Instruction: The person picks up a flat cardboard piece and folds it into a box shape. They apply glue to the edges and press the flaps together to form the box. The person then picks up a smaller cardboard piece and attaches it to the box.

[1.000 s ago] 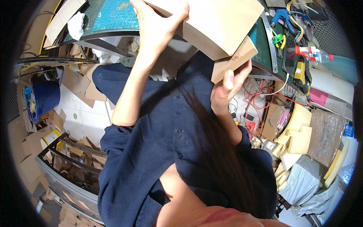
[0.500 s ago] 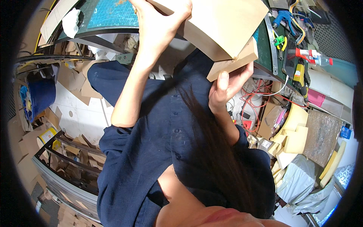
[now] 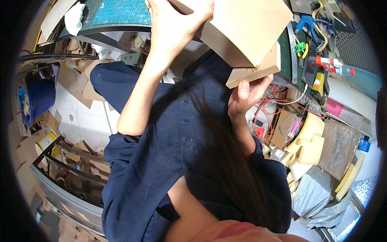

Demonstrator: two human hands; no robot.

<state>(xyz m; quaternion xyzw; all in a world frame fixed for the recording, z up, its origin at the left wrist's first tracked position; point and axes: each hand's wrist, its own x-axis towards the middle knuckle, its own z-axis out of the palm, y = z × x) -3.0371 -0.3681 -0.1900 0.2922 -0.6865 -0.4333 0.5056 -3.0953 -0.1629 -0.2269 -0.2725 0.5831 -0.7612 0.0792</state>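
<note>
A brown cardboard box [image 3: 246, 32] is held up over the edge of a workbench. My left hand [image 3: 175, 24] lies flat on its upper left side, fingers spread over the cardboard. My right hand [image 3: 248, 94] grips the box's lower flap [image 3: 258, 70] from underneath, thumb pointing up against it. My dark blue shirt and long dark hair fill the middle of the view below the box.
A green cutting mat [image 3: 121, 12] covers the bench behind the box. Tools, a glue bottle [image 3: 334, 64] and cables crowd the bench's right side. Yellow foam blocks [image 3: 310, 141] and grey bags lie lower right. Cardboard scraps and a blue bin [image 3: 38, 97] sit on the floor left.
The box and both hands have shifted slightly up and right in the view. My right hand has slid along the lower flap. The grip of both hands is unchanged.
</note>
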